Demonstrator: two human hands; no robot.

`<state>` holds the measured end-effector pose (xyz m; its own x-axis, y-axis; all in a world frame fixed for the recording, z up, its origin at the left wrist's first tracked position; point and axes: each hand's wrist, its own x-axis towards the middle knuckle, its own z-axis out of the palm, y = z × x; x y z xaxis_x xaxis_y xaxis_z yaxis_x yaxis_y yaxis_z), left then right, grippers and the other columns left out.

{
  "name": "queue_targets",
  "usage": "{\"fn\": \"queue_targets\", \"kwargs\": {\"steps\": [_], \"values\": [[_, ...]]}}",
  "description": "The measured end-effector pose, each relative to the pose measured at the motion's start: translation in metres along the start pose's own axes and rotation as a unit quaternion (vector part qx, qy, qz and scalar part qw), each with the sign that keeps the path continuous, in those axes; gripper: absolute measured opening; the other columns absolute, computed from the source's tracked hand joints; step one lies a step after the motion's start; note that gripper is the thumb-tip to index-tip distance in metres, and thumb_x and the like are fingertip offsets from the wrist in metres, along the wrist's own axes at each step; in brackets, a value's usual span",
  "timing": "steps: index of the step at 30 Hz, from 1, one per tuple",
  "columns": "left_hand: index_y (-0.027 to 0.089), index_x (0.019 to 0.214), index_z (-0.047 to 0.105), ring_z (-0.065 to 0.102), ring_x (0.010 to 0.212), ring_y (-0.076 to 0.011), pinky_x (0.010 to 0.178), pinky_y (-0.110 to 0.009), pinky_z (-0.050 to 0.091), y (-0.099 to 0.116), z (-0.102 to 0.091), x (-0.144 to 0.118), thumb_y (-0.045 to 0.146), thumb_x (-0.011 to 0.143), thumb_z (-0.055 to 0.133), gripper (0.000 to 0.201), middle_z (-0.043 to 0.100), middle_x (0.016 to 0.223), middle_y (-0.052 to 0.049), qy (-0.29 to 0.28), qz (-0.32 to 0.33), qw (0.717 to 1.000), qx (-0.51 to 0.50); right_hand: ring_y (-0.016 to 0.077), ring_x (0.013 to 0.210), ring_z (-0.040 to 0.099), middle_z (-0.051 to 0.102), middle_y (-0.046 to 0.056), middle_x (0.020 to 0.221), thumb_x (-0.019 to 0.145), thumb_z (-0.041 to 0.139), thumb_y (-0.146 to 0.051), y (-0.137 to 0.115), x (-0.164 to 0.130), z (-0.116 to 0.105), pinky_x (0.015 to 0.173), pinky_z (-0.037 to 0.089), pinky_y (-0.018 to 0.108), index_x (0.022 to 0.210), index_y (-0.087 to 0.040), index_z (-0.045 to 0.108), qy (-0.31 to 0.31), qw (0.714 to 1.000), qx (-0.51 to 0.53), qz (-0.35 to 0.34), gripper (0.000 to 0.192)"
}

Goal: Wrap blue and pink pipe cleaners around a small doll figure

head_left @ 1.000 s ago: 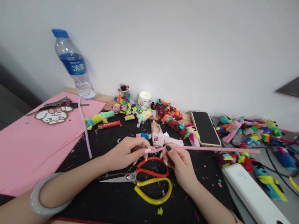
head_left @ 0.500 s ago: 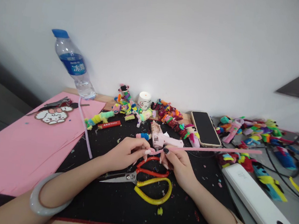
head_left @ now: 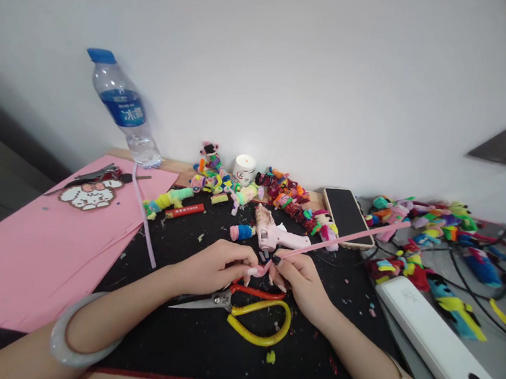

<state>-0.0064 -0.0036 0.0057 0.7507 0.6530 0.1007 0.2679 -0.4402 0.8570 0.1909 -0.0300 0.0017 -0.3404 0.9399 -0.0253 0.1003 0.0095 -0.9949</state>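
Between both hands is a pink pipe cleaner (head_left: 351, 238), its near end bent into a small curl at my fingertips and its long tail slanting up to the right. My left hand (head_left: 222, 264) pinches the curled end. Just beside it, my right hand (head_left: 298, 279) grips the pipe cleaner where the straight part begins. Below the hands lie scissors (head_left: 260, 329) with one red and one yellow handle, blades pointing left. A pale pink glue gun (head_left: 281, 238) rests right behind the fingers, next to a small blue and pink pipe-cleaner roll (head_left: 242, 232).
Pink sheets (head_left: 46, 264) cover the left side, with a purple pipe cleaner (head_left: 145, 220) across their edge. A water bottle (head_left: 128, 110) leans on the wall. Colourful pipe-cleaner figures, a white candle cup (head_left: 245, 170) and a phone (head_left: 348, 217) stand behind; a white power strip (head_left: 439, 348) lies right.
Both hands have dipped slightly, and the curled end is lower. The pipe cleaner's tail has swung up to a steeper slant, its tip now further left.
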Motion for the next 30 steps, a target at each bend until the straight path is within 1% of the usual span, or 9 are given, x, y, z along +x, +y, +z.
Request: {"fn": "queue_targets", "kwargs": {"steps": [8, 14, 21, 27, 30], "values": [[0.014, 0.082, 0.058, 0.049, 0.058, -0.0070, 0.060, -0.016, 0.037, 0.0006, -0.0001, 0.0009, 0.019, 0.086, 0.045, 0.015, 0.057, 0.067, 0.002, -0.011, 0.009, 1.000, 0.006, 0.0075, 0.042, 0.034, 0.039, -0.005, 0.045, 0.082, 0.042, -0.027, 0.0021, -0.0006, -0.0009, 0.045, 0.026, 0.023, 0.053, -0.016, 0.050, -0.014, 1.000, -0.014, 0.010, 0.032], [0.013, 0.082, 0.059, 0.049, 0.058, -0.0074, 0.061, -0.017, 0.038, -0.0006, 0.0010, 0.0005, 0.024, 0.088, 0.044, 0.019, 0.057, 0.067, 0.001, -0.023, 0.007, 1.000, 0.018, 0.0074, 0.042, 0.032, 0.037, -0.005, 0.043, 0.079, 0.042, -0.024, 0.0010, -0.0005, -0.0004, 0.045, 0.025, 0.022, 0.051, -0.016, 0.050, -0.024, 0.999, -0.027, 0.020, 0.030], [0.013, 0.083, 0.058, 0.052, 0.060, -0.0082, 0.062, -0.017, 0.039, -0.0055, 0.0020, 0.0010, 0.017, 0.086, 0.045, 0.014, 0.060, 0.068, 0.000, -0.032, 0.011, 0.999, 0.025, 0.0069, 0.043, 0.030, 0.035, -0.006, 0.045, 0.079, 0.041, -0.022, 0.0044, 0.0008, -0.0021, 0.045, 0.024, 0.022, 0.052, -0.015, 0.050, -0.045, 0.998, -0.037, 0.024, 0.029], [0.013, 0.083, 0.060, 0.053, 0.060, -0.0082, 0.061, -0.017, 0.039, -0.0053, 0.0025, 0.0003, 0.016, 0.084, 0.048, 0.012, 0.061, 0.067, 0.000, -0.026, 0.015, 0.999, 0.030, 0.0065, 0.042, 0.030, 0.035, -0.006, 0.045, 0.080, 0.042, -0.021, 0.0086, 0.0013, -0.0044, 0.044, 0.024, 0.021, 0.055, -0.015, 0.053, -0.067, 0.997, -0.034, 0.025, 0.028], [0.013, 0.081, 0.060, 0.053, 0.059, -0.0081, 0.060, -0.017, 0.039, -0.0053, 0.0023, 0.0009, 0.016, 0.084, 0.049, 0.012, 0.062, 0.068, -0.001, -0.017, 0.010, 0.999, 0.031, 0.0066, 0.043, 0.031, 0.035, -0.006, 0.045, 0.080, 0.041, -0.021, 0.0073, 0.0011, -0.0038, 0.044, 0.024, 0.021, 0.055, -0.015, 0.053, -0.062, 0.997, -0.041, 0.024, 0.028]]}}
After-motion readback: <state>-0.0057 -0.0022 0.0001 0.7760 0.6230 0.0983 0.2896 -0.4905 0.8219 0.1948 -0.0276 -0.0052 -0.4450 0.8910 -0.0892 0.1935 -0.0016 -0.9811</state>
